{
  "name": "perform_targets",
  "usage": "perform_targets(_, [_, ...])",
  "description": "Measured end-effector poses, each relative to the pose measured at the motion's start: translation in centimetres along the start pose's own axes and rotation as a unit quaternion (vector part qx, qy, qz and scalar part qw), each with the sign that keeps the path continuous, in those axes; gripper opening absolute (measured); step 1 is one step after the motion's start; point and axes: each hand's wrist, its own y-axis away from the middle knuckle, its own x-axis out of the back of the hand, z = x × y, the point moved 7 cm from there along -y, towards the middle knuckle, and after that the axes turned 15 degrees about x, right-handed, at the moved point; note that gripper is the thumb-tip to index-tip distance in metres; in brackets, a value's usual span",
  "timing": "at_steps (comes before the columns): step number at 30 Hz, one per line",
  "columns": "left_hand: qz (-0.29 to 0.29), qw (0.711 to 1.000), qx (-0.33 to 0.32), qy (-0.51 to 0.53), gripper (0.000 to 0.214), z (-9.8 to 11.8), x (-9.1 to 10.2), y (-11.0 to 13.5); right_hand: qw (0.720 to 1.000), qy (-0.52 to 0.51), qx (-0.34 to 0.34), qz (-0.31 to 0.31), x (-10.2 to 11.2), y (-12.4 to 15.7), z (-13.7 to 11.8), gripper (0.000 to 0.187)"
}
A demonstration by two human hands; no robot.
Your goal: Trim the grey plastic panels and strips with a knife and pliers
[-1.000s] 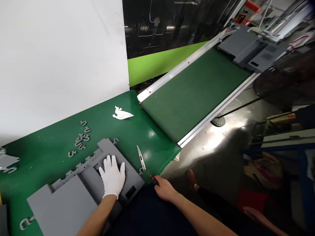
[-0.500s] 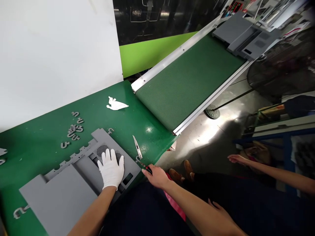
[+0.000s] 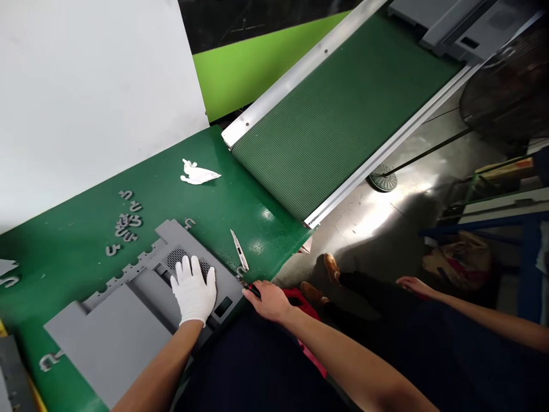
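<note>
A grey plastic panel (image 3: 111, 337) with grille patches and a small rectangular opening lies on the green table, with grey hook-shaped stubs on its edges. My left hand (image 3: 195, 290), in a white glove, rests flat on the panel by the grille, fingers spread. My bare right hand (image 3: 270, 300) is closed around nippers (image 3: 254, 289) with red-and-black handles. Their metal tip is at the hook-shaped stub (image 3: 241, 271) on the panel's right edge; whether the jaws are closed I cannot tell. A utility knife (image 3: 239, 250) lies just beyond that stub.
Several loose grey hook pieces (image 3: 128, 220) and a crumpled white glove (image 3: 198, 173) lie on the table (image 3: 158, 194). A green conveyor belt (image 3: 326, 114) slopes up to another grey panel (image 3: 493, 28). Another person's hand (image 3: 414, 285) is at the right, near a fan stand base (image 3: 383, 178).
My view has shifted slightly, moving the conveyor in the picture. The nippers' tip has come closer to the stub at the panel's edge. My left hand stays on the panel.
</note>
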Motion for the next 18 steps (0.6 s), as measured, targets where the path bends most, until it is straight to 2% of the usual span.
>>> perform_targets(11, [-0.012, 1.000, 0.002, 0.002, 0.068, 0.25, 0.10, 0.00, 0.999, 0.039, 0.021, -0.016, 0.43, -0.85, -0.03, 0.065])
perform_targets(18, [-0.022, 1.000, 0.008, 0.008, 0.069, 0.40, 0.23, 0.05, 0.998, 0.057, 0.004, -0.029, 0.33, -0.94, -0.23, 0.072])
